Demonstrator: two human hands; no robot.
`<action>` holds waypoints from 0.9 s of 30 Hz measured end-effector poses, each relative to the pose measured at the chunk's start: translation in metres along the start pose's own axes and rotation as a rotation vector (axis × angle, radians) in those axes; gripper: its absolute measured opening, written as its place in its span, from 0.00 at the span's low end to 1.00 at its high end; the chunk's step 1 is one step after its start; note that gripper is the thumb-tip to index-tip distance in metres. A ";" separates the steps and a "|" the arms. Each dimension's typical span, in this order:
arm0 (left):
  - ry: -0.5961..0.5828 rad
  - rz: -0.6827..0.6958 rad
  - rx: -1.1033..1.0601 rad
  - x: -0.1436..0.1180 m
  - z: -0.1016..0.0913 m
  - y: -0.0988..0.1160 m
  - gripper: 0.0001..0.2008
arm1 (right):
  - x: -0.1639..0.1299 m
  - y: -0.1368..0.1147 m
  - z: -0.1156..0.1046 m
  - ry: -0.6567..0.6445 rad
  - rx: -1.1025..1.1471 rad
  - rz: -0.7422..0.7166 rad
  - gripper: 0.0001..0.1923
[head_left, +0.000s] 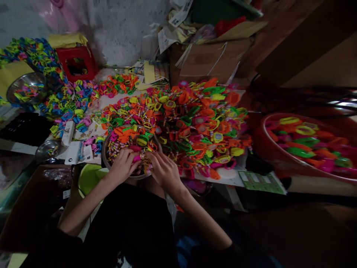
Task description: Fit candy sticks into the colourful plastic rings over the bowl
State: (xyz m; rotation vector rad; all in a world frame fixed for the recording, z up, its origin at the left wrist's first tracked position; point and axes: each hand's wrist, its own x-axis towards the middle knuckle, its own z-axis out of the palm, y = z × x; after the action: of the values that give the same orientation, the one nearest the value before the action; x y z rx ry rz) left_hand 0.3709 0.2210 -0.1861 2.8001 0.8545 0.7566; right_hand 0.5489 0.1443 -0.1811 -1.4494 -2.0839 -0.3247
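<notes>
A round metal bowl (159, 146) rests close to my lap, filled with small multicoloured pieces and several bright plastic toy watches. My left hand (122, 162) is over its near side, fingers closed around a pink toy watch (136, 158). Facing it, my right hand (165, 168) has its fingers bent together at the bowl's right side, by some small brownish-yellow pieces (146, 163). Whatever its fingertips grip is too small to make out. Right beyond the bowl rises a big heap of orange, green, yellow and pink toy watches (195, 123).
To the right stands a red tub (263, 130) of similar watches. At left are a red stool (90, 61), a metal bowl (11, 89), a smaller metal dish (39, 154) and a white power strip (67, 133). A cardboard box (206, 61) stands behind the heap.
</notes>
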 end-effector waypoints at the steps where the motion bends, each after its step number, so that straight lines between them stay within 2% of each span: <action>1: 0.006 0.014 0.004 0.000 -0.001 0.001 0.11 | 0.000 0.000 0.000 0.013 -0.012 -0.005 0.21; 11: 0.026 0.013 0.013 0.000 -0.008 0.002 0.09 | 0.002 -0.005 0.000 0.088 -0.071 -0.046 0.18; 22: 0.002 -0.011 0.116 -0.002 -0.003 0.003 0.10 | 0.002 -0.011 0.004 0.015 -0.073 -0.063 0.20; 27: -0.032 0.035 0.204 -0.005 0.002 -0.003 0.13 | 0.002 -0.010 0.002 -0.039 -0.133 -0.130 0.18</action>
State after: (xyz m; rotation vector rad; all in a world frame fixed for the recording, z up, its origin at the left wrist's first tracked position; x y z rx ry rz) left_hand 0.3671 0.2206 -0.1903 3.0033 0.9282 0.6615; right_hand 0.5380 0.1434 -0.1804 -1.4077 -2.2302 -0.4990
